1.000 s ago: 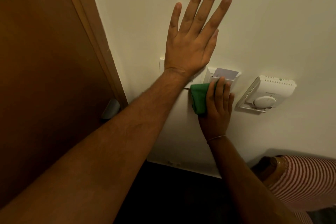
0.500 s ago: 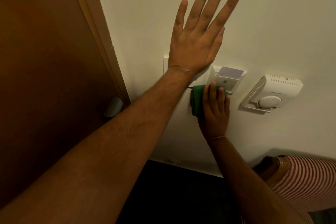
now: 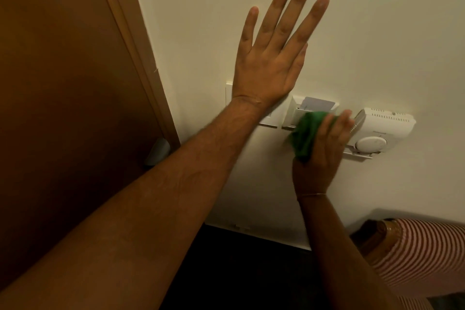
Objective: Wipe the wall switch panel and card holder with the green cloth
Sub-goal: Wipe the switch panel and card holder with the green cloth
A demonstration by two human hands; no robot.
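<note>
Right hand closed round bunched green cloth, centre-right of frame, pressed on card holder lower face. Left hand flat, fingers spread on wall, holds nothing, heel over switch panel. Cloth soft, light, conforms; grip wad mid-bulk. Key card looks loose, go gentle.

The left hand and its wrist cover most of the switch panel; the blurred green cloth hides the card holder's lower front.
</note>
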